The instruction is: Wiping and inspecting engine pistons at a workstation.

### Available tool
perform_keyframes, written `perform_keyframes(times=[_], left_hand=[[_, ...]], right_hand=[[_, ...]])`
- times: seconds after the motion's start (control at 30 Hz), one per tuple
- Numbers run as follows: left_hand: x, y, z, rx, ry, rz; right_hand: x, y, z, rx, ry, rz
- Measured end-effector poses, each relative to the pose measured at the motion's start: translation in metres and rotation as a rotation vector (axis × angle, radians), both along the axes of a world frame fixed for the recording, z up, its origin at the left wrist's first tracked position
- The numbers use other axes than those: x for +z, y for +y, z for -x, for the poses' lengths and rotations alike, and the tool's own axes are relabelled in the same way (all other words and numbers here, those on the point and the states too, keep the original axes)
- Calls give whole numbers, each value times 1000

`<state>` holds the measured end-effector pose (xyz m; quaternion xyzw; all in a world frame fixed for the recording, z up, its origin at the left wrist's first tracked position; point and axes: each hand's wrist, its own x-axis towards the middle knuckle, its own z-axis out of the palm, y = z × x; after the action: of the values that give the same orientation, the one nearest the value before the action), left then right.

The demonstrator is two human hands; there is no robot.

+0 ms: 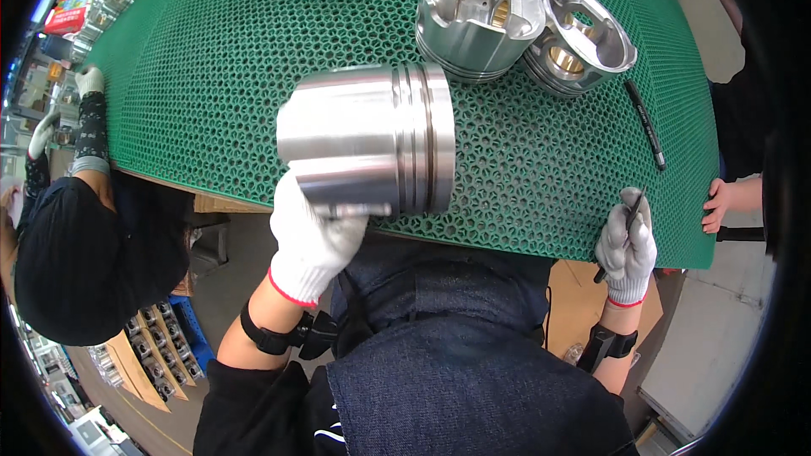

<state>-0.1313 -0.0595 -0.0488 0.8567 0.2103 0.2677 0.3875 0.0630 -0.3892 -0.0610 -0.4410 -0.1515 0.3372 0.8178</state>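
Left hand grips 1 silver piston; right hand clasps 1 thin dark tool.

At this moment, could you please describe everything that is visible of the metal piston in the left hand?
The piston is a large silvery cylinder, metal by its look, with a smooth, shiny side wall and several grooves around it near the right end. It is tipped onto its side, grooved end toward the picture's right. The white-gloved left hand holds it at its lower left; whether it also touches the green mat behind it cannot be told. Its hollow inside is out of sight.
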Motion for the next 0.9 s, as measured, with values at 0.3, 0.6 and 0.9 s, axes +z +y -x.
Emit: perform_keyframes(times=[0.3,0.6,0.9], left_hand=[[50,7,-20,-232,-94,-846],[49,-9,-64,-249,-175,-622],[75,-85,-82,-537,-13,-885]], right_hand=[[7,14,12,-145,8,-6],[59,28,48,-40,-449,481],[55,52,40,-230,-973,548]])
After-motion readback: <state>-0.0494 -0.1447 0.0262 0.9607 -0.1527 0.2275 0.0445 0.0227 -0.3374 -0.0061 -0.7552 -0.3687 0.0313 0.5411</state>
